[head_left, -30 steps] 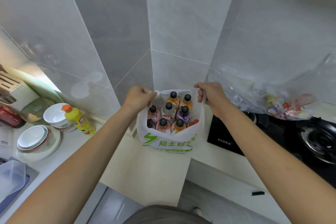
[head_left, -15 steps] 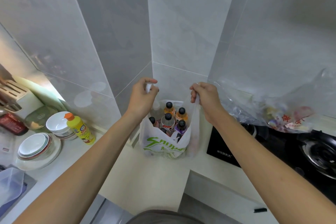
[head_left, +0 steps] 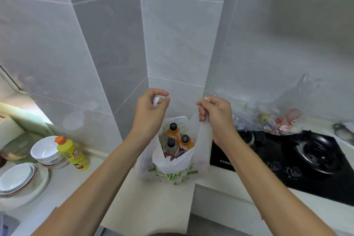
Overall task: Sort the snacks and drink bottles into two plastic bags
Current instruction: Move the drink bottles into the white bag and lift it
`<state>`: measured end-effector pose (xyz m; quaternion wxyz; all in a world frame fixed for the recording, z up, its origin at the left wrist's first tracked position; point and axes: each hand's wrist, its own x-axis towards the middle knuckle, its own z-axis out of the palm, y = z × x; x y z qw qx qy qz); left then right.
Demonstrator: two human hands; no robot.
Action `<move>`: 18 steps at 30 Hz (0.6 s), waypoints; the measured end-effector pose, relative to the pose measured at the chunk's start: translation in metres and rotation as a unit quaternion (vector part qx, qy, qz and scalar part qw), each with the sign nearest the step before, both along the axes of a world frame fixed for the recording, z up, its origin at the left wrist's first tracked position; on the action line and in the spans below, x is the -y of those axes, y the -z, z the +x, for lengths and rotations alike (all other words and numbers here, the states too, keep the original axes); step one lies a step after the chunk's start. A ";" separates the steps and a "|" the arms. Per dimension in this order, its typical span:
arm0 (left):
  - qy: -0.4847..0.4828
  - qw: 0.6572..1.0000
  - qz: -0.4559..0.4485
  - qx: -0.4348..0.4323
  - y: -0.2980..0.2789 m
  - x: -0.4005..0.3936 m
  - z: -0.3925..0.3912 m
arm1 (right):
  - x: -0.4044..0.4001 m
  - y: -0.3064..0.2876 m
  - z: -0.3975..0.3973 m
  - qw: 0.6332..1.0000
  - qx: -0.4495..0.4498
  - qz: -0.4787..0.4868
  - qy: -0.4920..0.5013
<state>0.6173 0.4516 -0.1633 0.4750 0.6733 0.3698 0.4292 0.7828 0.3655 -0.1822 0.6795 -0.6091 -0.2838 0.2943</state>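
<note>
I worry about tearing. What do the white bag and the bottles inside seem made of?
White bag: apparently thin, matte plastic film; it creases, and its handles stretch thin in the left hand and right hand. Bottles: seemingly clear, glossy plastic with black caps.

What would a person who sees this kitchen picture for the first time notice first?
First, the two hands: the left hand and the right hand each hold a handle of the white plastic bag standing on the counter corner, with drink bottles upright inside. To the right, a clear bag of snacks lies by the black stove; to the left stands a yellow bottle beside bowls.
</note>
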 end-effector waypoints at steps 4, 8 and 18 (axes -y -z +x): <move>0.063 0.998 0.014 0.001 -0.026 0.025 0.002 | 0.039 -0.019 -0.012 0.998 0.004 0.020 0.064; 0.153 0.988 0.001 0.007 -0.056 0.062 0.020 | 0.092 -0.043 -0.015 0.989 0.009 0.042 0.142; 0.277 0.961 -0.007 0.013 -0.067 0.204 0.101 | 0.266 -0.057 0.019 0.965 0.033 0.046 0.257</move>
